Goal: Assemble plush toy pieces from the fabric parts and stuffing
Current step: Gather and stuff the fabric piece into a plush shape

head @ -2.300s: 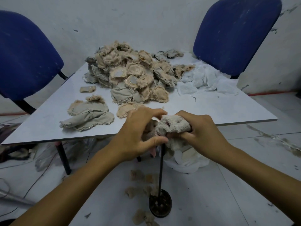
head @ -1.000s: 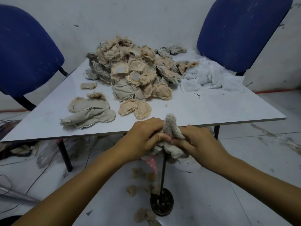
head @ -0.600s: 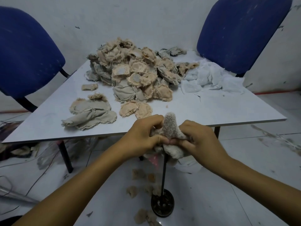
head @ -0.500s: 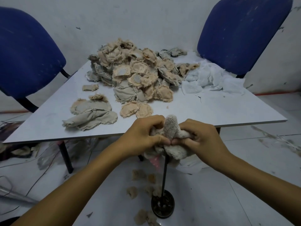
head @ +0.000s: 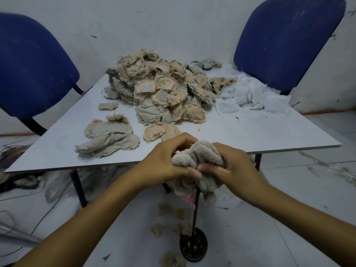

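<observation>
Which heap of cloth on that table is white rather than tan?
The white gauzy fabric pile at the table's far right, below the right blue chair; the big frayed heap beside it is beige and grey.

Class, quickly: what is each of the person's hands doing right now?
Left hand: closed, gripping the plush piece.
Right hand: closed, gripping the same plush piece from the other side.
</observation>
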The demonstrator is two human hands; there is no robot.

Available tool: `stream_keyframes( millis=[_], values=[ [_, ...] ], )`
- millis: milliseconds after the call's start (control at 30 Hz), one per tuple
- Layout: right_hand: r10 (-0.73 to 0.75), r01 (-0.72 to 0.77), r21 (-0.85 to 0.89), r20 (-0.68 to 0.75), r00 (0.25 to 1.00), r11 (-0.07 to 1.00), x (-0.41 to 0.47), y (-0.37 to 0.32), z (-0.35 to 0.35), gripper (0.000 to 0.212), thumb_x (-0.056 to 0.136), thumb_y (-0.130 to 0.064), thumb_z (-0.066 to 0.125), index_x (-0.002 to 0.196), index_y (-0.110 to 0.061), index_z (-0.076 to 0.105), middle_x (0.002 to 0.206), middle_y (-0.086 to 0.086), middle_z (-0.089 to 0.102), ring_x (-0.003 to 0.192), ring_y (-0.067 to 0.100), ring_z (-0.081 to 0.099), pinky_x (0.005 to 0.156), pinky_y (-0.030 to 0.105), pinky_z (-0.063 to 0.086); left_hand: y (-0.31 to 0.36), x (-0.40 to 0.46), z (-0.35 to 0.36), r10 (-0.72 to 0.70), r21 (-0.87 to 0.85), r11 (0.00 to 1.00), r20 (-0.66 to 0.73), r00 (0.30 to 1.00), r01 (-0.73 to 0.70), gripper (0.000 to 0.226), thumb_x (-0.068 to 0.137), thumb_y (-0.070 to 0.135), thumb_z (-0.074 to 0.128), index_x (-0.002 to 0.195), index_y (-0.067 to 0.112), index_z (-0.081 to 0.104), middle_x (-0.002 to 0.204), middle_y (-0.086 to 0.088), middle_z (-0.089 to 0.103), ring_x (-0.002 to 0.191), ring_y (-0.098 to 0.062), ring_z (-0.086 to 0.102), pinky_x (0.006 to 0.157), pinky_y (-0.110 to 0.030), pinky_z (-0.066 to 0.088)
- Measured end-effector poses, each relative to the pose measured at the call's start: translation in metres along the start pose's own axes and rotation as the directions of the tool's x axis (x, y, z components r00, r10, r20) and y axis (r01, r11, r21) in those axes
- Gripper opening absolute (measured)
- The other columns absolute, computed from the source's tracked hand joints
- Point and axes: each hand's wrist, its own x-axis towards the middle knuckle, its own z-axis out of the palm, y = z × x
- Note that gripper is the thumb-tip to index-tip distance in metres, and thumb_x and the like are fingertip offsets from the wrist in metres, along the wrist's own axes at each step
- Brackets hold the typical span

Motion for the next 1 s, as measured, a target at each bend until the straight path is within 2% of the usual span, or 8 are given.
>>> stream_keyframes(
  millis=[167,333,433,567,667,800,900,1000],
  values=[
    [0.014,-0.004,0.094,-0.106,0.994,0.996,-0.001,0.000,-0.008,0.026,0.081,-0.042,0.077,0.100,-0.030,0.063,0.092,-0.016,0.067,0.084,0.005,0.064,0.069,0.020,0.049,0.006,0.004,0.001,0.043,-0.107,0.993,-0.137,0.990,-0.058,0.023,0.069,0.012,0.082,0.087,0.015,0.068,0.078,0.006,0.067,0.075,-0.011,0.064,0.068,-0.028,0.053],
    [-0.154,0.143,-0.074,-0.168,0.974,0.987,0.007,-0.004,-0.011,0.021,0.087,-0.041,0.065,0.092,-0.021,0.068,0.084,-0.010,0.066,0.077,0.007,0.062,0.065,0.017,0.045,0.006,0.004,0.002,0.107,-0.075,0.989,-0.202,0.974,-0.124,0.014,0.075,0.012,0.078,0.085,0.015,0.069,0.080,0.009,0.067,0.076,-0.005,0.063,0.067,-0.023,0.051],
    [-0.109,0.098,-0.196,-0.044,0.993,0.976,0.007,-0.001,-0.007,0.028,0.087,-0.042,0.070,0.077,-0.016,0.065,0.070,-0.009,0.059,0.068,0.008,0.055,0.058,0.020,0.040,-0.002,0.004,0.001,0.065,0.063,0.996,-0.147,0.987,-0.056,0.016,0.077,0.014,0.078,0.083,0.003,0.069,0.079,-0.003,0.066,0.075,-0.015,0.062,0.069,-0.034,0.053],
    [-0.042,0.046,-0.143,0.032,0.999,0.989,0.007,0.003,-0.006,0.017,0.086,-0.036,0.072,0.076,-0.036,0.058,0.067,-0.024,0.060,0.070,-0.007,0.057,0.060,0.008,0.038,-0.008,0.002,0.000,0.015,0.196,0.981,-0.041,0.999,-0.006,0.024,0.079,0.023,0.077,0.098,0.008,0.073,0.094,-0.005,0.071,0.092,-0.023,0.066,0.079,-0.047,0.053],
    [0.035,-0.025,-0.105,0.095,0.995,0.994,0.005,0.007,-0.011,0.027,0.084,-0.054,0.068,0.092,-0.028,0.066,0.087,-0.019,0.067,0.081,-0.001,0.062,0.064,0.014,0.045,-0.001,0.001,0.001,0.016,0.043,0.999,-0.055,0.998,-0.014,0.023,0.077,0.034,0.076,0.092,0.017,0.071,0.090,-0.003,0.068,0.088,-0.024,0.066,0.076,-0.048,0.055],
    [0.180,-0.154,-0.102,0.332,0.926,0.983,0.012,0.009,-0.028,0.041,0.077,-0.048,0.077,0.112,-0.030,0.064,0.099,-0.014,0.070,0.089,0.003,0.065,0.076,0.032,0.054,0.006,0.006,0.002,0.044,-0.173,0.983,-0.127,0.991,-0.066,0.011,0.075,0.011,0.078,0.082,0.016,0.071,0.082,-0.002,0.070,0.081,-0.025,0.069,0.073,-0.046,0.060],
    [0.115,-0.129,0.080,0.162,0.980,0.988,0.024,0.001,-0.044,0.024,0.070,-0.034,0.083,0.088,-0.025,0.071,0.083,-0.008,0.071,0.078,0.005,0.065,0.070,0.027,0.052,0.005,0.009,-0.003,0.056,-0.236,0.966,-0.196,0.979,-0.103,0.015,0.070,0.001,0.076,0.077,0.011,0.067,0.076,0.010,0.067,0.074,-0.010,0.065,0.065,-0.030,0.055],
    [0.061,-0.068,0.186,0.041,0.997,0.980,0.025,-0.007,-0.049,0.025,0.069,-0.036,0.081,0.089,-0.021,0.075,0.084,-0.007,0.074,0.079,0.004,0.067,0.069,0.021,0.054,-0.003,0.003,-0.010,0.014,-0.019,1.000,-0.077,0.997,-0.016,0.022,0.077,0.001,0.073,0.075,0.022,0.066,0.074,0.013,0.065,0.069,-0.005,0.059,0.062,-0.030,0.049]
  ],
)
